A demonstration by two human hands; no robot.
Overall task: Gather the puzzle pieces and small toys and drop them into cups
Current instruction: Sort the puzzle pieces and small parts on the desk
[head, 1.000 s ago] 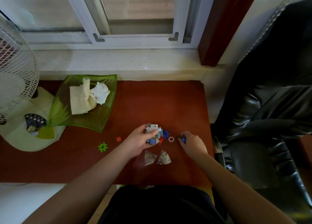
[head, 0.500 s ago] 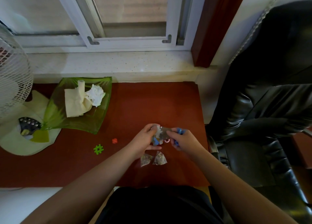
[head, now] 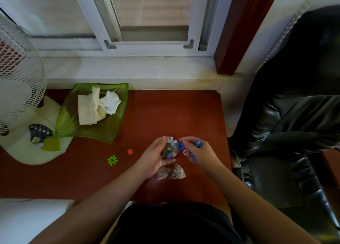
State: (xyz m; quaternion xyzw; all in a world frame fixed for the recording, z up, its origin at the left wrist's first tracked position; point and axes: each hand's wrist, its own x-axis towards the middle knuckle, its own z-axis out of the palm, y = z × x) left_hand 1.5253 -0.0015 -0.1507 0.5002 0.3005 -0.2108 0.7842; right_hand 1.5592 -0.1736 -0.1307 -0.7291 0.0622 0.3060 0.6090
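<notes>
Plastic, light, loose puzzle pieces (head: 170,148) bunched in my left hand (head: 153,159) near the desk's right edge; my right hand (head: 199,152) pinches blue bits, best cupped.

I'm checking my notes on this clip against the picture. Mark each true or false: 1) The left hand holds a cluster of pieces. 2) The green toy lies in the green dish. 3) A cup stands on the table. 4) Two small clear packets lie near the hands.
1) True: the left hand cups a cluster of puzzle pieces.
2) False: the green toy lies on the red table, outside the green dish.
3) False: no cup is in view.
4) True: two clear packets lie just below the hands; the right hand holds blue pieces.
</notes>
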